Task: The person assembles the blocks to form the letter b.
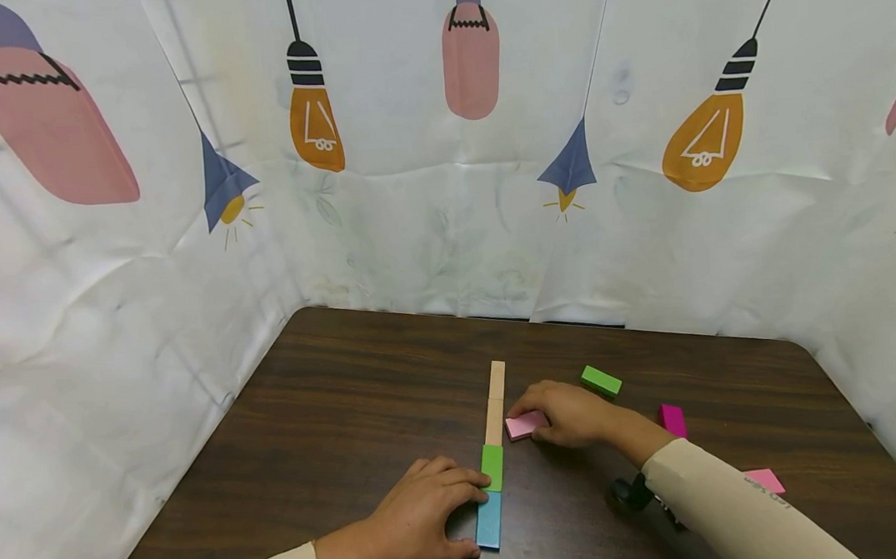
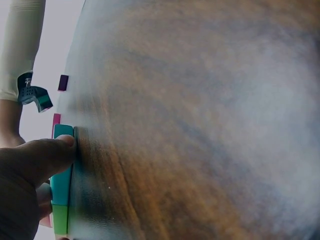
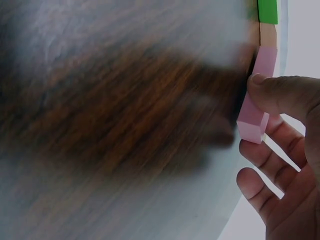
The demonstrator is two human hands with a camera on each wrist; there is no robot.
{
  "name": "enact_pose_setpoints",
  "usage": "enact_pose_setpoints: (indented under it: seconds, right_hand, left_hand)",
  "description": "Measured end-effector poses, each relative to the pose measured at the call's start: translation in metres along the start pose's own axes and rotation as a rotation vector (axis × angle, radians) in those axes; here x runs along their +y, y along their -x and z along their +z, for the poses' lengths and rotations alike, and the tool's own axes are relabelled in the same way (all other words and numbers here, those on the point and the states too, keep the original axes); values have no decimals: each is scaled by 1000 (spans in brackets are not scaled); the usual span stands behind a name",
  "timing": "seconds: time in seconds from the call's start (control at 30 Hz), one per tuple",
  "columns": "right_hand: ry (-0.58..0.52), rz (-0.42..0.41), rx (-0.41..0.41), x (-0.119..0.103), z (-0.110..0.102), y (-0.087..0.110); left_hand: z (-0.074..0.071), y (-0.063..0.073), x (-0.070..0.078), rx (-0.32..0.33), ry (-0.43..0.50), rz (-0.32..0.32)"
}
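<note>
A row of flat blocks runs away from the front: a blue block [image 1: 489, 521] nearest, a green block [image 1: 492, 465] after it, then wooden blocks [image 1: 495, 411]. My left hand [image 1: 421, 514] rests at the row's left side. Its fingertips touch the green block near the blue joint, while the thumb lies against the blue block's side in the left wrist view. Just right of the wooden blocks, my right hand [image 1: 570, 413] pinches a light pink block [image 3: 256, 97] between thumb and fingers. That block looks tilted in the right wrist view and stands apart from the row.
Another green block [image 1: 601, 380] lies beyond my right hand. A magenta block [image 1: 673, 421] and a pink block [image 1: 766, 481] sit farther right, partly behind the right sleeve. The dark wooden table [image 1: 311, 419] meets a printed white curtain [image 1: 416, 231] at its back and sides.
</note>
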State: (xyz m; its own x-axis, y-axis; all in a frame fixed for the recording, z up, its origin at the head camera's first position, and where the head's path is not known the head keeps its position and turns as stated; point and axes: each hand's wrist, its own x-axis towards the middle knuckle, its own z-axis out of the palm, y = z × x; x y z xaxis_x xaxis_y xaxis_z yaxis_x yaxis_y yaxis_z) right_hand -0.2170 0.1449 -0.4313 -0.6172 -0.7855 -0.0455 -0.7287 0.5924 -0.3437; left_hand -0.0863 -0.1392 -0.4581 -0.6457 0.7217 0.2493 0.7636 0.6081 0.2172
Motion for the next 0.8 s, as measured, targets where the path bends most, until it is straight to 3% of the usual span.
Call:
enact_pose_setpoints:
  seconds: [0.8]
  right_hand:
    - [7, -1, 4, -2, 5, 0]
  left_hand:
    - [-1, -1, 0, -20, 13, -3]
